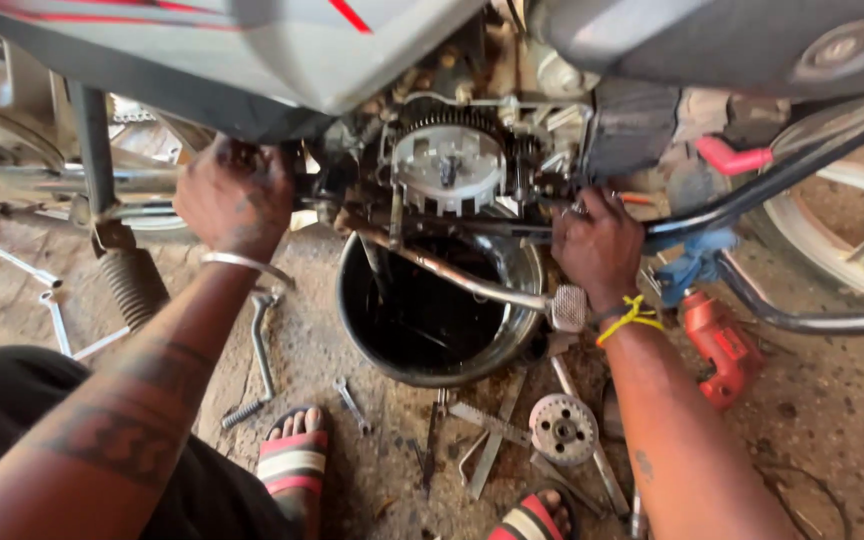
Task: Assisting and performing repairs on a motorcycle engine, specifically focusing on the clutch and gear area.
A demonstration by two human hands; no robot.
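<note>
A motorcycle stands over me with its engine side cover off, showing the round toothed clutch basket [449, 165]. My left hand [235, 195], with a metal bangle on the wrist, reaches into the engine's left side, fingers closed on some part I cannot make out. My right hand [599, 245], a yellow thread tied at the wrist, presses against the engine's lower right edge by the frame tube; what it grips is hidden. A steel bowl of black oil [432, 310] sits right under the engine between my arms.
The brake pedal lever [472, 282] crosses above the bowl. A round clutch plate [563, 428], spanners [352, 405] and a kick lever [260, 350] lie on the dirty floor. A red power drill [720, 345] lies at right. My sandalled feet [294, 462] are at the bottom.
</note>
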